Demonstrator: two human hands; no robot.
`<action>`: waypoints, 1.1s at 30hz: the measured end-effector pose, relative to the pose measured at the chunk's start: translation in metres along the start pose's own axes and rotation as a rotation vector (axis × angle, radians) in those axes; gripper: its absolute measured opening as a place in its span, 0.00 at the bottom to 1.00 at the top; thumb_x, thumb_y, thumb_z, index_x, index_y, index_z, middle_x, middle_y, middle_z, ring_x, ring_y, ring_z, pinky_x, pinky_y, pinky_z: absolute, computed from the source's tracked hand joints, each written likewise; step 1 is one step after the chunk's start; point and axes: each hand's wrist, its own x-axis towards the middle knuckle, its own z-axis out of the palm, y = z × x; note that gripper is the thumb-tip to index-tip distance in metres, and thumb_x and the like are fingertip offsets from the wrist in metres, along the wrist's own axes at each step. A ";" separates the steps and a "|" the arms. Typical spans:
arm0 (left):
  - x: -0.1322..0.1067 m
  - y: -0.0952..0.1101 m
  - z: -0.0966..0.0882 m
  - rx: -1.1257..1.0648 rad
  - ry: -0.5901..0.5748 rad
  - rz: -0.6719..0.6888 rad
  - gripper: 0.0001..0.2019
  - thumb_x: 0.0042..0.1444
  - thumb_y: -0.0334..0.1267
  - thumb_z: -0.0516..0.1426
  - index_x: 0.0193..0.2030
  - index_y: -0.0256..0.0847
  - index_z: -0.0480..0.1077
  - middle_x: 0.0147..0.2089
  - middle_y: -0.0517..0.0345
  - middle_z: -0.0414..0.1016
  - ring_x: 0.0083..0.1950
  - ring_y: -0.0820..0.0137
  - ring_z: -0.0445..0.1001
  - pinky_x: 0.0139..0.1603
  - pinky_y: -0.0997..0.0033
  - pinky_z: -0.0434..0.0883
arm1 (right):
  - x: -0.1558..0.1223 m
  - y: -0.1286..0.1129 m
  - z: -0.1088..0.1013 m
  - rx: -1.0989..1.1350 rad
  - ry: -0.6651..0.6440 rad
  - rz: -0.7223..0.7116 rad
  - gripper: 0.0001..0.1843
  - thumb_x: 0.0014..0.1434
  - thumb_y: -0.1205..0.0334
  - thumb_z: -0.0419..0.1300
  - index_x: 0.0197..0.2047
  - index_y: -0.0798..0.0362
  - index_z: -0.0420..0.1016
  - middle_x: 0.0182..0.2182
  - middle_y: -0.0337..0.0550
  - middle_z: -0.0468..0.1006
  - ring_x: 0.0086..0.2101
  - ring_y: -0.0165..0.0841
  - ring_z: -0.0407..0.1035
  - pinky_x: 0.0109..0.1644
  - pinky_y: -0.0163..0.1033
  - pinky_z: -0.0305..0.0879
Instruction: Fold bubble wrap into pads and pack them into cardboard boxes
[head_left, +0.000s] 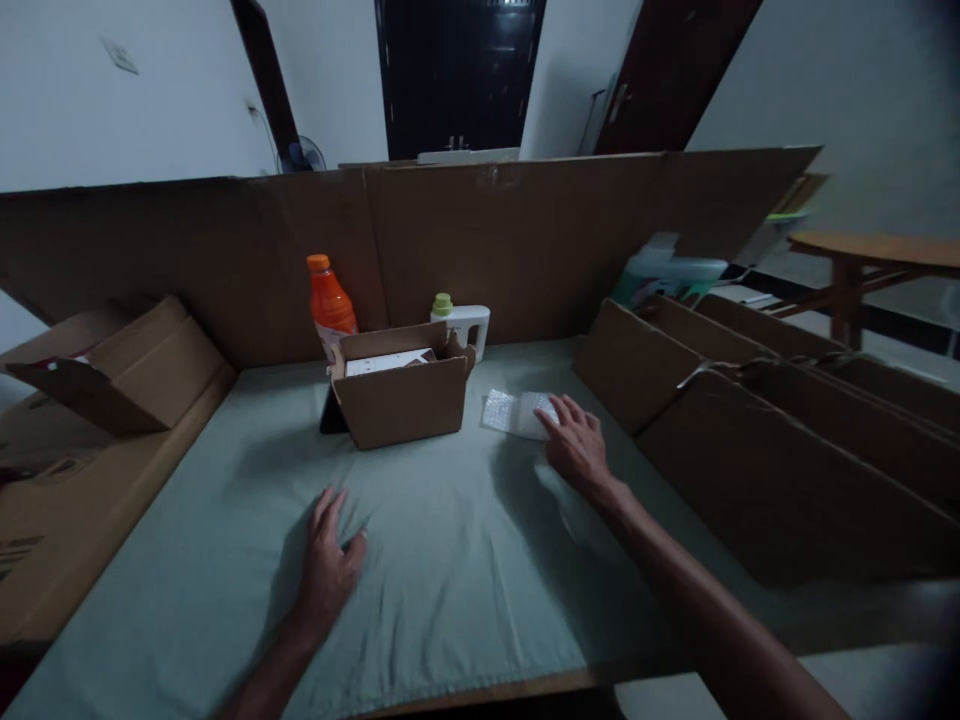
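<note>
My right hand (576, 440) lies open on the pale green cloth (450, 560), its fingertips on the near edge of a small piece of bubble wrap (514, 412). My left hand (327, 560) rests flat and open on the cloth, nearer to me, holding nothing. Between and beyond the hands stands a small open cardboard box (405, 400) with a white item inside. An orange bottle (330, 305) and a white bottle with a green cap (463, 325) stand behind the box.
A tall cardboard wall (525, 240) closes off the back of the table. Flattened cartons (787, 450) lie stacked at the right, and open cardboard boxes (112, 370) sit at the left. A wooden table (877, 255) stands far right.
</note>
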 end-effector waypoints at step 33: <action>-0.017 0.104 0.033 -0.862 -0.337 -0.515 0.17 0.41 0.46 0.67 0.35 0.36 0.76 0.29 0.61 0.77 0.30 0.73 0.70 0.33 0.75 0.65 | -0.109 -0.077 0.034 1.063 -0.578 0.529 0.22 0.50 0.42 0.66 0.38 0.52 0.76 0.28 0.38 0.76 0.28 0.31 0.68 0.31 0.34 0.62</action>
